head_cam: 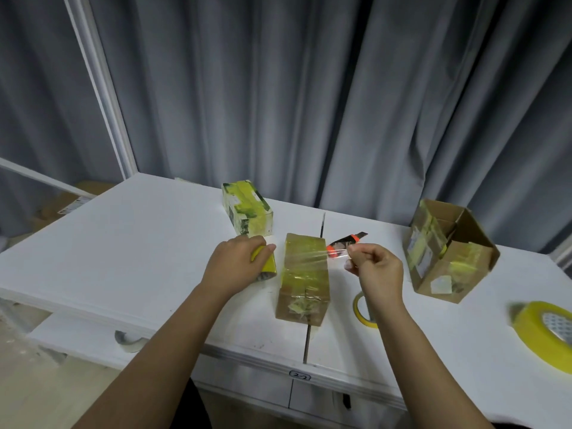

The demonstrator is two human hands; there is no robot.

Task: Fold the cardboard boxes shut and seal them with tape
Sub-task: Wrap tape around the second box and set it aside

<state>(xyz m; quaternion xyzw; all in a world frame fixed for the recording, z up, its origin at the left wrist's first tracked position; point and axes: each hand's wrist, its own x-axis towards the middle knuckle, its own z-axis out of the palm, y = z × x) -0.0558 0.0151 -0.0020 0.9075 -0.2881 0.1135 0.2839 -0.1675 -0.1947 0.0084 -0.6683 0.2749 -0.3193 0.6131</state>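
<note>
Clear tape stretched across a closed cardboard box between your two hands.

White desk (130,243) carries, from the left, a white-and-green taped box (247,212) at the back; your left hand (236,263) curls round a yellow tape roll (264,263) just beside the brown box (305,274) at the centre; a strip of tape (312,257) runs over that box's top to your right hand (376,267), which pinches its end. Behind those fingers lies what looks like an orange-and-black cutter (348,243). Further right sit a thin yellow roll (360,308), an open-topped box (445,252), and a blurred large yellow roll (544,332).
</note>
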